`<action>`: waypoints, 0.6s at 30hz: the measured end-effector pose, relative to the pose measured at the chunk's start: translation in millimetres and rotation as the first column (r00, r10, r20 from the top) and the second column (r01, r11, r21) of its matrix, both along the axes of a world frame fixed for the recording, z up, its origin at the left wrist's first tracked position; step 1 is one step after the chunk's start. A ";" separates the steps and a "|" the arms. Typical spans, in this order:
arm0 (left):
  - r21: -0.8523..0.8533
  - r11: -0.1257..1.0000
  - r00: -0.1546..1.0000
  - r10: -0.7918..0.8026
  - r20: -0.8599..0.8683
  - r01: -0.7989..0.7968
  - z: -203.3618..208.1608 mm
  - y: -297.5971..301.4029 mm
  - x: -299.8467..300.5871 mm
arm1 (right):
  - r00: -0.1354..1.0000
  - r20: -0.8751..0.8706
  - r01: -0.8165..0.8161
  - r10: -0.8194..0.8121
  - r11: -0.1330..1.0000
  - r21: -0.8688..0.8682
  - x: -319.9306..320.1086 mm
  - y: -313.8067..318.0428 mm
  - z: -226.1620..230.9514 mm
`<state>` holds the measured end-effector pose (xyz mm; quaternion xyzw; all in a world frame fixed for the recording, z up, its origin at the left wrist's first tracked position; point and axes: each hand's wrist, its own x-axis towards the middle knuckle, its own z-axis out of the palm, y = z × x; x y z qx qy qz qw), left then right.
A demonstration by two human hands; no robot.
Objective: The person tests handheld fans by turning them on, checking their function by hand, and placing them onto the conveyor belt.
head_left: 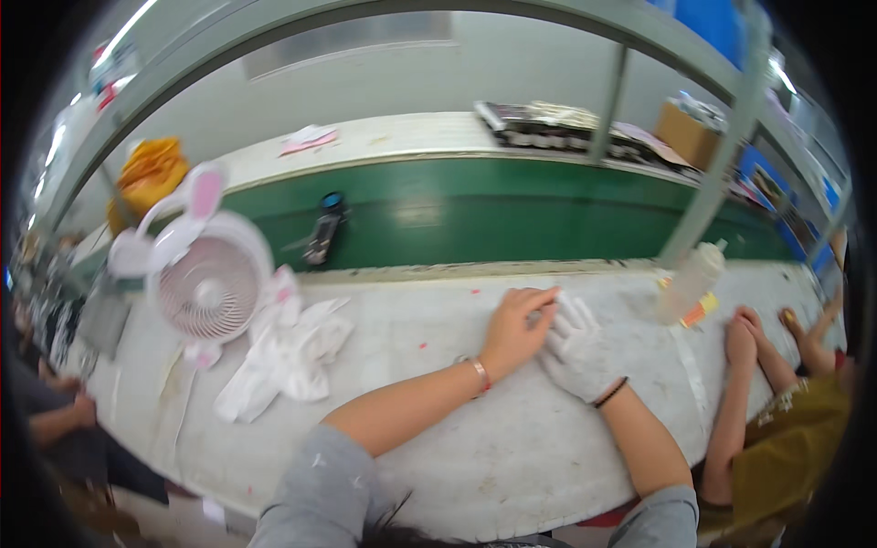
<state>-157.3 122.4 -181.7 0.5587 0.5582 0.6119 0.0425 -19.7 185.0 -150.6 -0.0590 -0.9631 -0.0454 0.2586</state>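
Observation:
My right hand point(579, 354) wears a thin white glove and lies over the table with its fingers stretched out and nothing held. My bare left hand point(513, 331) reaches across to it, thumb and index finger pinched at the tip of one glove finger. A red band and a bracelet circle my left wrist, and a dark beaded band the right. Left of my hands a crumpled white cloth point(290, 361) lies by a pink-and-white fan point(208, 294) with rabbit ears.
Behind the white tabletop point(484, 457) runs a green conveyor belt point(457, 205) carrying a dark device point(324, 230). A translucent squeeze bottle point(694, 281) stands at right, near another person's clasped hands point(744, 333). Metal posts point(708, 196) support an overhead frame.

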 end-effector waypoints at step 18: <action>-0.249 0.968 0.940 -0.098 -0.326 0.015 85.6 -95.6 -21.2 | 0.969 0.001 -0.246 0.248 0.959 0.139 -2.4 -63.0 36.4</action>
